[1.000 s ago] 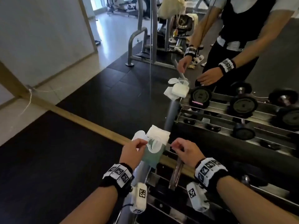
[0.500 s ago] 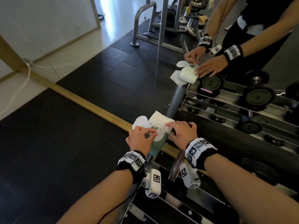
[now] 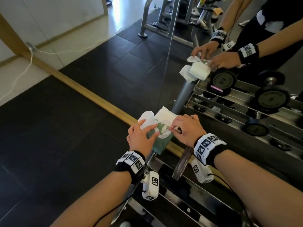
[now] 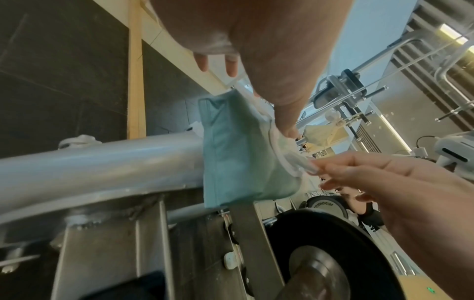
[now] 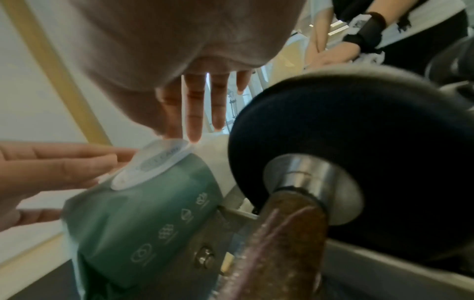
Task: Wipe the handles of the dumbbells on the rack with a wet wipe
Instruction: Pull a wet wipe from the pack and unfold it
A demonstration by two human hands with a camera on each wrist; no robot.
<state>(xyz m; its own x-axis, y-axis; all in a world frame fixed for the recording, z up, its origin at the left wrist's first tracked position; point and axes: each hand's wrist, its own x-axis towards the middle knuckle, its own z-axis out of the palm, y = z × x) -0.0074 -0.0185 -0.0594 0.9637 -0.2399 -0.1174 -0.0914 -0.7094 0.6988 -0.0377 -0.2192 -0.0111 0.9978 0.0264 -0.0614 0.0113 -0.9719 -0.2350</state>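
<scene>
Two fingertips of right hand pinching a white wet wipe at the mouth of the green pack. Left hand flat, fingers straight, pressing the pack down on the grey rack post. Best drawn out slowly, pack pinned firm, lest several come at once. Dumbbell handle just beside, unwiped.
</scene>
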